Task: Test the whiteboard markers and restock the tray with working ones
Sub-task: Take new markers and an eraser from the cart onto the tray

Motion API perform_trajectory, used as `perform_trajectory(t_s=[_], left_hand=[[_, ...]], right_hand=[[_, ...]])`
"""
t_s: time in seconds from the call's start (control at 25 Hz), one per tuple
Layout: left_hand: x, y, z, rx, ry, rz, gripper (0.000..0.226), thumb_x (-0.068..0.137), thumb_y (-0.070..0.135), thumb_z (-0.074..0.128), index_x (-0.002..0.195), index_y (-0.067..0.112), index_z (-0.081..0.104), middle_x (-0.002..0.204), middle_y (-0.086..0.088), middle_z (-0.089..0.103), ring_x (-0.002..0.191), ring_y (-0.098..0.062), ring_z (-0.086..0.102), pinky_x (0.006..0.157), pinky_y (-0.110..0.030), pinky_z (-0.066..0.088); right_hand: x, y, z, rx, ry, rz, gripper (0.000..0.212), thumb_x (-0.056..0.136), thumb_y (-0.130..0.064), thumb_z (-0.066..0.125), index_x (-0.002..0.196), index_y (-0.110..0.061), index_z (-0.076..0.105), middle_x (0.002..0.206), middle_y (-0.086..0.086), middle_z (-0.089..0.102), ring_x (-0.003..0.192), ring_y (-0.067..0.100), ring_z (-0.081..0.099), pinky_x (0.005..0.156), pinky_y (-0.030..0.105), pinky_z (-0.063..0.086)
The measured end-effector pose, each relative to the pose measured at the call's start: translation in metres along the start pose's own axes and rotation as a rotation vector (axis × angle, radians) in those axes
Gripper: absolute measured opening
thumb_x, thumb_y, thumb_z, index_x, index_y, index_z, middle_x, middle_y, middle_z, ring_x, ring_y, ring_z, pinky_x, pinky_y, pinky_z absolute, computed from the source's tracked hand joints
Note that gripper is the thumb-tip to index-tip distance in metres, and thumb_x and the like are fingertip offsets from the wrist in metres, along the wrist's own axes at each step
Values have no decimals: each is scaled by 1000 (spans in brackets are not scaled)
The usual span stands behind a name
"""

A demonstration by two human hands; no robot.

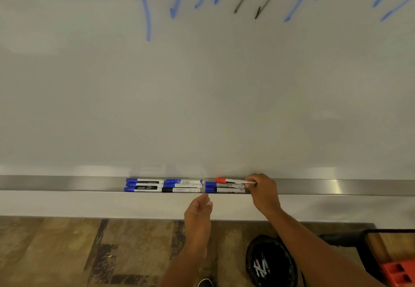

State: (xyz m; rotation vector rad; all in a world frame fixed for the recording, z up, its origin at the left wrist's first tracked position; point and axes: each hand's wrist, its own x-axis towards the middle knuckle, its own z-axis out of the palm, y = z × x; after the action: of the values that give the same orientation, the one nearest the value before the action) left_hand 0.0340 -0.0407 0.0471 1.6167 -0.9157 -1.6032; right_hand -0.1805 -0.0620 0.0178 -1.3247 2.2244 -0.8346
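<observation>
**Tray nearly restocked; red marker going in**

Judging by how things lie, the task is in its closing stretch. The top of the whiteboard [202,96] carries a row of test strokes [147,13], most of them blue and two dark grey, so a good number of markers appear to have been tried. No red stroke shows in the part of the board in view, so whether the red one has been tested cannot be told.

On the metal tray [67,183] along the bottom of the board the markers lie in three tidy groups, end to end. The left group [143,185] is three with blue caps. The middle group [183,185] is two blue and one black-capped marker [179,190] at the front. The right group has two blue-capped markers [224,188], with the red-capped marker [231,180] lying just behind them against the board.

The right hand [262,188] pinches the tail end of the red-capped marker with its fingertips, with the marker level along the tray; it looks as though this one is being laid in as the third of the last group. The left hand [198,210] hangs just below the tray's front lip, fingers loose and apart, holding nothing.

On the floor below stands a black bin [271,262] with a few thin white pieces inside, probably rejected markers, though they are too small to be sure. A red crate [399,273] sits at the lower right.

What seems left: release the red marker, straighten the row, and check for any untested stock out of view.
</observation>
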Motion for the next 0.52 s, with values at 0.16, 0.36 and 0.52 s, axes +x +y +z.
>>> perform_trajectory(t_s=[0.16,0.36,0.52], left_hand=[[11,-1,-16,175,1,118,36,108,16,59,143,20,61,147,0,61,138,-21,55,119,-48,45],[33,-10,-31,725,29,356,50,107,28,60,155,24,47,167,0,40,157,-21,31,129,-44,27],[68,-17,-41,1186,-28,455,73,110,45,45,169,22,8,178,-3,-7,163,-23,-14,131,-43,-3]], right_hand=[[1,5,18,-67,19,-14,16,94,-6,60,90,-15,72,95,-1,58,81,13,60,62,3,39],[-6,3,27,22,59,20,15,97,-5,58,102,-11,70,111,0,52,92,14,59,79,4,46],[-10,-3,25,10,115,83,11,100,-14,57,95,-12,66,106,4,54,81,9,54,67,4,38]])
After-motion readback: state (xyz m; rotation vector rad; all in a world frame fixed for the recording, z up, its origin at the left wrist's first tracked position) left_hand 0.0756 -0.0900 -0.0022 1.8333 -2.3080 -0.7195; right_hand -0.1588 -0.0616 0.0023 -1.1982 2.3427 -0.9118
